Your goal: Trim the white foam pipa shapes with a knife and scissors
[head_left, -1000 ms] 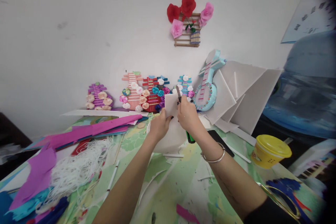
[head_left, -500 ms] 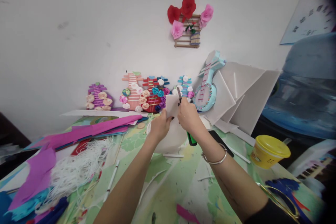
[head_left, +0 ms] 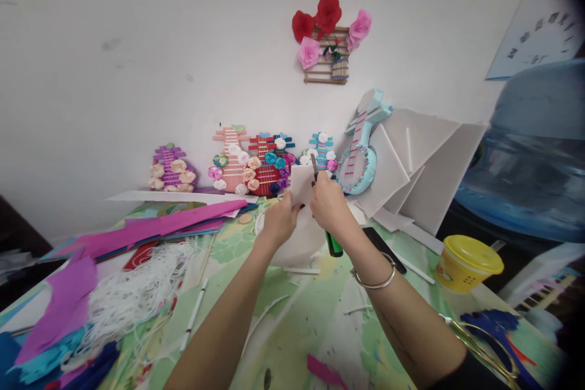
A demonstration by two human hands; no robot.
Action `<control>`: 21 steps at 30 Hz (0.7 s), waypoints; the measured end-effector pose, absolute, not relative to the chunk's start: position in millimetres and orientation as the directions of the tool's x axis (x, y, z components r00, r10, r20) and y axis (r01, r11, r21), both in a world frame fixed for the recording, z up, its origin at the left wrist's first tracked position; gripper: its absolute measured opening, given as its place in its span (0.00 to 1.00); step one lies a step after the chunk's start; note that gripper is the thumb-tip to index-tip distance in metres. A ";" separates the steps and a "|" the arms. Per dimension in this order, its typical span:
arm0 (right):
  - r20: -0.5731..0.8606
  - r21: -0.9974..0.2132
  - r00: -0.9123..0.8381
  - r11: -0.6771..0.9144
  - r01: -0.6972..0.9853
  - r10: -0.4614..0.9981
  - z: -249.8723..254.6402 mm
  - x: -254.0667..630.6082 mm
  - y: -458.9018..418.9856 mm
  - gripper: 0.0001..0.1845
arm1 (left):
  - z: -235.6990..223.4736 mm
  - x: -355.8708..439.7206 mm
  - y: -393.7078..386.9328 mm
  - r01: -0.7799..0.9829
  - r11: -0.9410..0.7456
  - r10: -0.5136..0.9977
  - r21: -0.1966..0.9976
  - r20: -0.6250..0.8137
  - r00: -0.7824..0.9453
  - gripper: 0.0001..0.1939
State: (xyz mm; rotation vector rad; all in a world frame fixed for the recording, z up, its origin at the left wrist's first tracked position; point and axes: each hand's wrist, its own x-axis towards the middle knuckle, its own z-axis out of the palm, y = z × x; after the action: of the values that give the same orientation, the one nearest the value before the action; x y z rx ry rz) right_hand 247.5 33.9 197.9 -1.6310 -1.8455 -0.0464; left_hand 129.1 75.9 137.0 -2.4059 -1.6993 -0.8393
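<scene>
A white foam board piece [head_left: 299, 244] with a rounded lower part and a narrow top stands tilted over the table. My left hand [head_left: 280, 219] grips its left edge, thumb on the near face. In my right hand [head_left: 329, 202] is a utility knife [head_left: 335, 245], its green and black handle jutting out below the fist. The knife's blade points up beside the narrow top of the board; whether it touches the edge I cannot tell. Thin white offcuts [head_left: 301, 271] lie on the table below.
Paper-flowered model instruments [head_left: 262, 164] line the wall. More foam boards [head_left: 425, 164] lean at the right, near a yellow tub [head_left: 470, 262] and gold-handled scissors [head_left: 489, 347]. White string [head_left: 132, 292] and magenta paper [head_left: 159, 225] cover the left side. A black flat object [head_left: 386, 250] lies beneath my right forearm.
Both hands, the board and the knife keep almost the same pose. The view has shifted very slightly.
</scene>
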 end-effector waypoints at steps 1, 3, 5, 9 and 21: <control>0.485 -0.397 0.016 0.203 0.895 0.874 197.7 247.5 33.4 0.15 | 136.8 129.3 76.0 0.893 -0.381 0.848 0.240 0.474 0.235 0.21; 0.472 -0.410 0.054 0.165 0.897 0.880 197.3 247.0 32.2 0.14 | 136.0 129.5 76.3 0.895 -0.378 0.848 0.236 0.476 0.232 0.21; 0.463 -0.420 0.073 0.146 0.896 0.883 197.0 246.3 30.9 0.14 | 135.2 129.5 77.1 0.897 -0.375 0.848 0.235 0.478 0.230 0.20; 0.450 -0.428 0.090 0.127 0.895 0.888 196.8 245.7 29.0 0.13 | 134.1 129.1 78.6 0.899 -0.371 0.846 0.232 0.484 0.224 0.20; 0.449 -0.445 0.111 0.115 0.888 0.887 193.8 245.6 33.9 0.12 | 136.2 129.2 78.8 0.903 -0.367 0.853 0.223 0.468 0.231 0.22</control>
State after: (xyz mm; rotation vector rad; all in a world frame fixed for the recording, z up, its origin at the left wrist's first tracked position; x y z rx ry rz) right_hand 245.6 33.9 193.8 -1.7356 -1.7393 -0.0029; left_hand 129.2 78.8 136.2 -2.3890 -1.7101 -0.8073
